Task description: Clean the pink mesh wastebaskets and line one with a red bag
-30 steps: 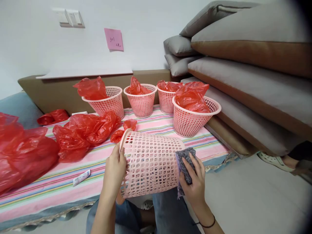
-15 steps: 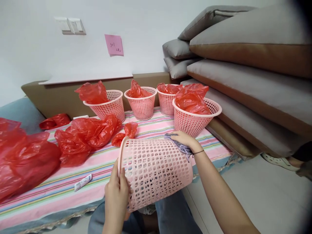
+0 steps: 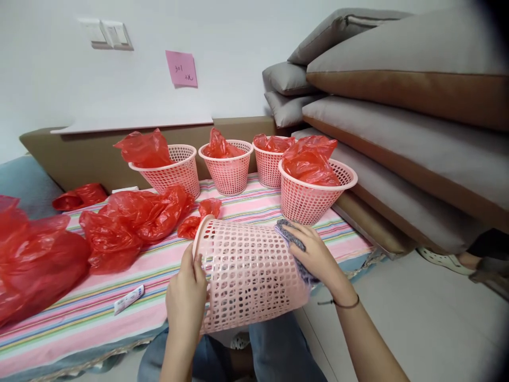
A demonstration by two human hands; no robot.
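A pink plastic mesh basket (image 3: pixel 250 276) lies on its side above my lap, its rim to the left. My left hand (image 3: pixel 186 297) is closed around that rim, with the fingertips partly hidden. Against the basket's base end, my right hand (image 3: pixel 312 252) presses a grey-purple cloth (image 3: pixel 296 241), fingers bent over it. Behind the basket, a small crumpled red plastic bag (image 3: pixel 201 215) lies on the striped cloth cover (image 3: pixel 159 292).
Several pink baskets (image 3: pixel 226 178) holding red bags stand at the back. Larger red bags (image 3: pixel 40 265) and a white tube (image 3: pixel 129 300) lie to the left. Stacked grey cushions (image 3: pixel 397 127) rise at the right, and a person's shoe (image 3: pixel 443 261) is on the floor there.
My right hand has slid with the cloth from the basket's upper side down toward its base end. My left hand keeps its hold on the rim. The view has shifted slightly.
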